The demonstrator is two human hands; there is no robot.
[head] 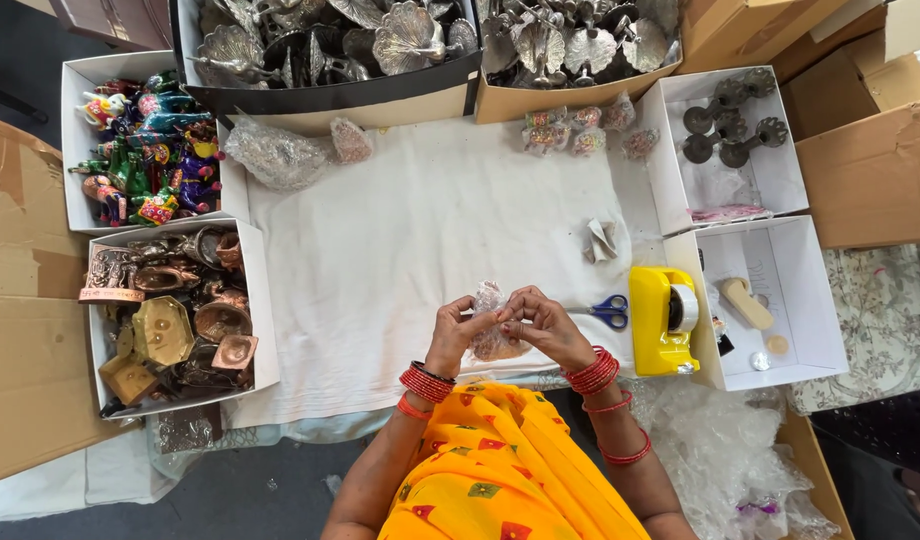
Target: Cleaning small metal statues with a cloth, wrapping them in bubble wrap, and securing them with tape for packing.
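Observation:
My left hand (458, 328) and my right hand (540, 322) meet over the near edge of a white cloth (400, 240). Between them they grip a small item wrapped in clear plastic (490, 322), fingers pinching its top. Both wrists wear red bangles. Blue-handled scissors (608, 311) lie just right of my right hand, and a yellow tape dispenser (664, 320) stands beyond them.
White boxes ring the cloth: colourful figurines (145, 150) and brass pieces (170, 320) at left, dark metal stands (730, 125) and a small box (770, 300) at right. Silver peacock pieces (380, 40) fill boxes at the back. Wrapped packets (580, 130) and plastic bags (720, 450) lie nearby.

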